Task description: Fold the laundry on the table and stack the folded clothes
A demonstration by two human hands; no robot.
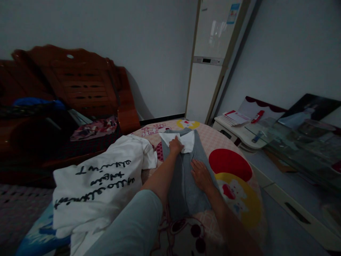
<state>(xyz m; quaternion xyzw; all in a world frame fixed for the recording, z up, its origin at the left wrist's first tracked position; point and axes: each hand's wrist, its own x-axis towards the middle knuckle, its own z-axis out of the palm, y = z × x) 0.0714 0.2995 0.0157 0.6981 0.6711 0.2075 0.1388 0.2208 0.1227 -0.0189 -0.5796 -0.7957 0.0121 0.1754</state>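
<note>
A grey cardigan (174,188) with a white collar (189,139) lies spread on a round table, its neck end away from me. My left hand (176,145) rests on the collar, fingers apart and touching the white cloth. On the right front of the cardigan, my right hand (199,174) lies flat with its fingers stretched out. To the left of the cardigan is a crumpled white shirt (106,181) with black script lettering, partly hanging over the table's near left side. My left forearm covers part of the cardigan.
The table's pink patterned cloth (213,138) carries cartoon figures. A carved wooden sofa (85,81) with clothes on its seat stands at the left. A tall white cabinet unit (205,85) is in the back corner. Right of the table, a low cabinet (282,199) has a glass top holding papers and a framed photo.
</note>
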